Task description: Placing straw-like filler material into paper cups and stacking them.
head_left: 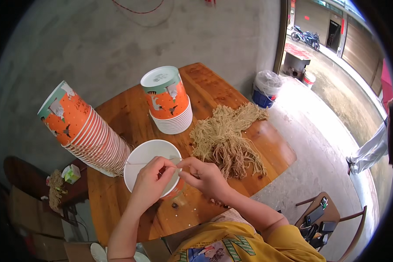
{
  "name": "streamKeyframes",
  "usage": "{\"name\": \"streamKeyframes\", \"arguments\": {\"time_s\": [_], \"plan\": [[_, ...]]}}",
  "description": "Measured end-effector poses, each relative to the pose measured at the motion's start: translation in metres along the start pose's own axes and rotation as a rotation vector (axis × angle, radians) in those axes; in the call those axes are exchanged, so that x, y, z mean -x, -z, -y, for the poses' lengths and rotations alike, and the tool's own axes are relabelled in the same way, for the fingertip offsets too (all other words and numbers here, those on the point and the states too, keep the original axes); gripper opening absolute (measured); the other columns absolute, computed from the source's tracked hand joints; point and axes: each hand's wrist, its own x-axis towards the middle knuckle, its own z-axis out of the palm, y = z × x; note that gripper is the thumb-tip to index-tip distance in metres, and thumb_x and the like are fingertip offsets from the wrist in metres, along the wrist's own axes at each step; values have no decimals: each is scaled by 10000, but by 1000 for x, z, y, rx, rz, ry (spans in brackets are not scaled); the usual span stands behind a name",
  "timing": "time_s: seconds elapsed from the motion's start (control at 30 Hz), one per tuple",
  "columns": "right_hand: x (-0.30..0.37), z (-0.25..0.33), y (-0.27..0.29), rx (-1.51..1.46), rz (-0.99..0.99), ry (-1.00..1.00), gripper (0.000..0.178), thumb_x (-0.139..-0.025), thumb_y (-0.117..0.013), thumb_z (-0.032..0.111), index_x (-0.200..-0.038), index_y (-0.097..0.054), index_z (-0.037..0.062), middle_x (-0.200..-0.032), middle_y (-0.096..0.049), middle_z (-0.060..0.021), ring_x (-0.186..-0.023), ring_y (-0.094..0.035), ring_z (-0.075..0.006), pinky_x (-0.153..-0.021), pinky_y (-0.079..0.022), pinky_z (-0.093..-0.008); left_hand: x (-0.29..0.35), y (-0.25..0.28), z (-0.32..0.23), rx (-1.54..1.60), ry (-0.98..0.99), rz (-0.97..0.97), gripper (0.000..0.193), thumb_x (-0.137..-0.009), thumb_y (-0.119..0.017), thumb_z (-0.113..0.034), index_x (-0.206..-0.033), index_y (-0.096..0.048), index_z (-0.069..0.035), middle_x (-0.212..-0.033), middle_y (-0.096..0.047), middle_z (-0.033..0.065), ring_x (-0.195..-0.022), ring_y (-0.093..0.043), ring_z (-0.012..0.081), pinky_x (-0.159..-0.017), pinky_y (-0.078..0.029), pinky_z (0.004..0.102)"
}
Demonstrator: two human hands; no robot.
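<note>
My left hand [152, 181] and my right hand [204, 178] meet over the mouth of a white-lined paper bucket [137, 153] near the table's front. Both pinch a thin string [135, 163], which runs left from my left fingers across the bucket's rim. Just right of the bucket lies a loose heap of tan string [227, 139]. Behind it, a stack of upturned orange and green paper buckets [168, 98] stands upright. At the left, a taller stack of the same buckets [89, 129] leans, with strands of string around its rims.
The wooden table [205, 83] has small white bits scattered near its front edge. Beyond it stands a blue bucket with a plastic liner [265, 89]. A chair holding dark devices [321, 218] is at right. A tissue pack [72, 174] and more string [56, 190] lie at far left.
</note>
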Motion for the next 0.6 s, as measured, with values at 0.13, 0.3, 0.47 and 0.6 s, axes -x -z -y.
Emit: {"name": "streamKeyframes", "arguments": {"time_s": [0.13,0.3,0.47,0.6], "plan": [[-2,-5,0,-17,-6,-103,138,-888,-673,136,-986,-635,48,-580,-327,47,-543,-328,-50,-508,-332,-233,0,-5,4,178,83,51,96,-920,-607,-96,-966,-605,-11,-861,-618,76,-741,-598,135,-689,-488,272],[-4,0,1,-28,4,-153,127,-887,-674,142,-954,-636,41,-583,-322,53,-548,-320,-43,-508,-320,-228,0,-7,-6,129,55,10,69,-913,-612,-67,-953,-613,-11,-859,-617,35,-763,-590,102,-704,-479,249],[-8,-3,1,-42,27,-170,116,-887,-653,138,-922,-612,35,-553,-382,-9,-514,-352,-73,-495,-371,-264,-2,-8,-4,6,-101,-63,54,-905,-619,-54,-940,-623,-12,-863,-623,72,-742,-612,138,-694,-498,266],[-8,-2,-3,-182,41,-255,117,-897,-647,132,-881,-595,27,-606,-431,49,-575,-374,-28,-525,-361,-225,0,-8,2,155,-9,-28,147,-905,-603,-31,-1051,-587,-23,-906,-628,62,-812,-610,129,-723,-501,267]]}}
